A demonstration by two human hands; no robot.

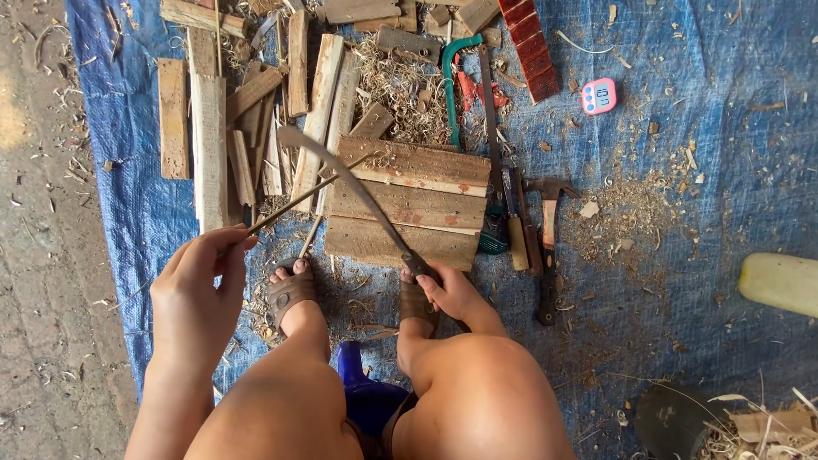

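The stick (290, 204), thin and long, is pinched at its near end between the fingers of the left hand (198, 294) and slants up to the right, its far end over the board (409, 204). The right hand (452, 294) is clenched round the handle of a curved knife (358, 183), whose blade arcs up and left across the board and meets the stick near the board's upper left corner; whether the two touch I cannot tell. The board, made of joined planks, lies on a blue tarp (682, 255), just ahead of two sandalled feet. Behind it lie loose wood offcuts (209, 145) and a heap of shavings (400, 85). Right of the board lie a green-framed saw (456, 77), a hammer (550, 247) and other tools, packed side by side. A small pink timer (598, 96) sits further right, near a red slatted piece (530, 47). A pale yellow container (780, 284) shows at the right edge.
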